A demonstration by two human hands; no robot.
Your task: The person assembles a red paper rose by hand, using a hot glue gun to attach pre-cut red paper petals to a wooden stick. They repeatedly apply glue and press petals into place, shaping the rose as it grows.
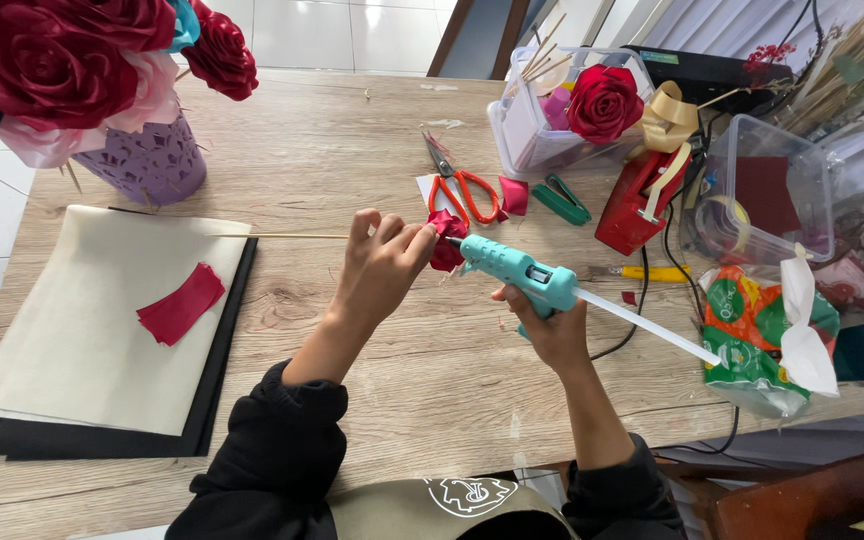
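My left hand (382, 260) pinches a small red fabric rosebud (447, 245) mounted on a thin wooden skewer (282, 236) that points to the left above the table. My right hand (550, 330) grips a teal hot glue gun (517, 270); its nozzle touches the rosebud. A white glue stick (652, 328) juts out of the back of the gun toward the right. Both arms wear black sleeves.
A red fabric piece (180, 303) lies on cream and black sheets (82, 340) at left. A purple vase of red roses (147, 160) stands back left. Orange scissors (462, 190), a red tape dispenser (637, 200), clear plastic boxes (767, 190), a finished rose (604, 100) and a snack bag (752, 340) crowd the right.
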